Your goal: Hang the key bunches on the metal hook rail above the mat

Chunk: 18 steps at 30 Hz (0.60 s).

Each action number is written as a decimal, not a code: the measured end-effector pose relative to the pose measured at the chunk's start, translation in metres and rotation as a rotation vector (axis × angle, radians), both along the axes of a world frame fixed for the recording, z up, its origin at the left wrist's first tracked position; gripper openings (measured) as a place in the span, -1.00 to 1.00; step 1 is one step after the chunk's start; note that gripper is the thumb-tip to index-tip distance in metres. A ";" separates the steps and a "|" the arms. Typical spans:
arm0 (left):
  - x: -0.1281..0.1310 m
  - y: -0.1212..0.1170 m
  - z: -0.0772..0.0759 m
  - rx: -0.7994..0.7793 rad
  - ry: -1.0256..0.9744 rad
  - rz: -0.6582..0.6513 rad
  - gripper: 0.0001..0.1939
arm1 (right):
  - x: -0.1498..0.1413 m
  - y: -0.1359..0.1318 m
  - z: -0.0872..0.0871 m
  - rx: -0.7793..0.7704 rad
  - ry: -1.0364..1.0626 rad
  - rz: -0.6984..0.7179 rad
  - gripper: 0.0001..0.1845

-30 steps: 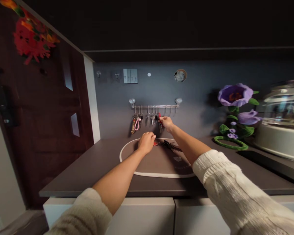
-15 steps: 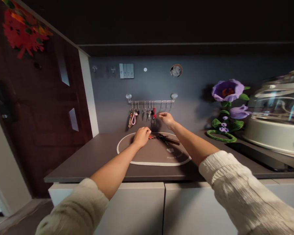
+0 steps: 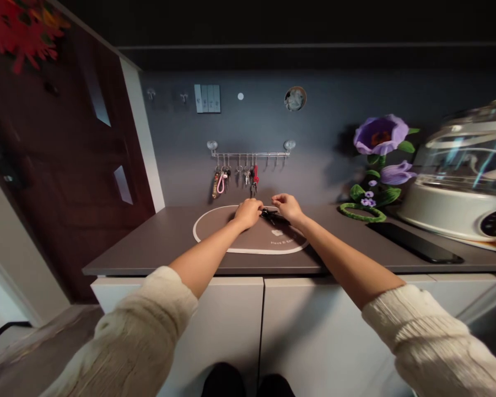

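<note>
My left hand (image 3: 248, 213) is low over the oval brown mat (image 3: 248, 242), its fingers curled down at the left side of a dark bunch of keys (image 3: 271, 216). What is between those fingertips is hidden. Just right of and above the bunch hovers my right hand (image 3: 288, 208), fingers loosely bent and apart, with nothing visible in them. On the wall behind, a clear hook rail (image 3: 250, 155) carries several key sets. Among them are a red-strapped key set (image 3: 255, 179) and a pink loop keychain (image 3: 220, 183).
Right of the mat stand purple fabric flowers (image 3: 381, 137) with a green ring base. A black phone-like slab (image 3: 415, 242) lies before a white appliance with a clear cover (image 3: 446, 204). A dark red door (image 3: 78, 182) is at left. White cabinet doors (image 3: 182, 325) are below the counter.
My right hand let go of the red-strapped keys, which now hang on the rail, and came down to the mat. My left hand shifted toward the dark key bunch; the view tilted down.
</note>
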<state>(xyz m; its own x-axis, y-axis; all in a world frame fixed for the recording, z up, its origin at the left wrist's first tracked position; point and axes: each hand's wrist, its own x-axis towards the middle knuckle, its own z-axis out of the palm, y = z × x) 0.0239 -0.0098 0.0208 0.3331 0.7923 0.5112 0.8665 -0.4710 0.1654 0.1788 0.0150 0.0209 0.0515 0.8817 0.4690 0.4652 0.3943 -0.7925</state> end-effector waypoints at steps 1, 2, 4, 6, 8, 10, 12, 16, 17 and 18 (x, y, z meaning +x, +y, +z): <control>0.004 -0.001 0.000 0.004 0.020 0.006 -0.82 | 0.002 -0.002 -0.002 0.016 -0.045 -0.017 -0.87; 0.008 -0.001 0.001 0.009 0.038 0.012 -0.81 | 0.004 -0.005 -0.004 0.034 -0.093 -0.033 -0.86; 0.014 -0.003 0.000 0.023 0.072 0.021 -0.81 | 0.008 -0.009 -0.006 0.062 -0.189 -0.057 -0.85; 0.017 -0.003 -0.001 0.044 0.112 0.023 -0.82 | 0.011 -0.011 -0.006 0.070 -0.276 -0.081 -0.84; 0.016 -0.001 -0.003 0.062 0.151 0.023 -0.83 | 0.011 -0.013 -0.005 0.072 -0.350 -0.099 -0.81; 0.014 0.002 -0.006 0.074 0.173 0.019 -0.84 | 0.010 -0.013 -0.004 0.073 -0.405 -0.103 -0.78; 0.012 0.005 -0.008 0.078 0.169 0.013 -0.84 | 0.009 -0.012 -0.004 0.079 -0.441 -0.095 -0.76; 0.010 0.008 -0.010 0.081 0.121 -0.014 -0.87 | 0.007 -0.008 -0.006 0.091 -0.471 -0.096 -0.75; 0.010 0.009 -0.010 0.081 0.111 -0.020 -0.89 | 0.007 -0.007 -0.006 0.091 -0.474 -0.102 -0.75; 0.010 0.009 -0.010 0.080 0.105 -0.022 -0.91 | 0.008 -0.006 -0.007 0.091 -0.477 -0.108 -0.75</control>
<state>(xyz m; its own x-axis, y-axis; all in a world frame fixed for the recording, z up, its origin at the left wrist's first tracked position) 0.0335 -0.0004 0.0105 0.4051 0.7421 0.5340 0.8664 -0.4981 0.0351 0.1865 0.0094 0.0140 -0.0983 0.8377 0.5372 0.8096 0.3812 -0.4463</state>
